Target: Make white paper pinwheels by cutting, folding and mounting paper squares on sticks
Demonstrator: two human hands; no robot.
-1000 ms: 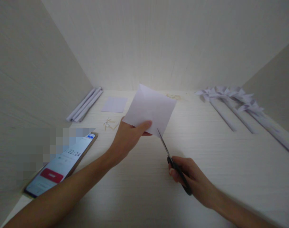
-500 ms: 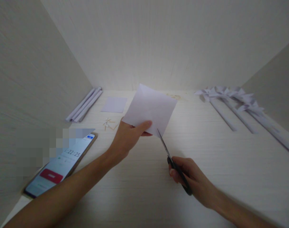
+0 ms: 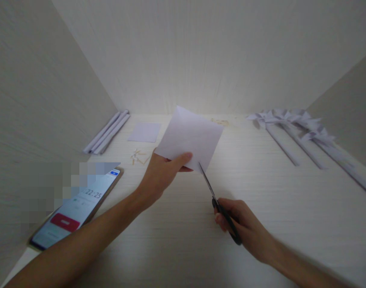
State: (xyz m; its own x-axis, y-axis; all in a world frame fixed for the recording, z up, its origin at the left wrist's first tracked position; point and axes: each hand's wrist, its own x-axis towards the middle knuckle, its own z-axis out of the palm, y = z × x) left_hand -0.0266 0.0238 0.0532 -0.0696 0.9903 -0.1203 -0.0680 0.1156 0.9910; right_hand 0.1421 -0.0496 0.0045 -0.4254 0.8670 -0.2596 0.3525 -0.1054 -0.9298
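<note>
A white square sheet of paper (image 3: 190, 134) is held up in the middle by my left hand (image 3: 163, 174), thumb on its face and fingers behind. Faint fold lines show on it. My right hand (image 3: 238, 224) grips a pair of scissors (image 3: 226, 220) with black handles. Their blades look closed together and meet the sheet near its lower corner, with the tip over the paper.
Rolled paper sticks (image 3: 107, 132) lie at the back left beside a loose paper square (image 3: 145, 132). Small tan pieces (image 3: 138, 157) are scattered nearer. A phone (image 3: 77, 210) showing a timer lies at left. Several paper pinwheels (image 3: 286, 118) on sticks lie at right.
Almost nothing differs. The scissors and the sheet's right corner have shifted very slightly left; both hands keep their holds.
</note>
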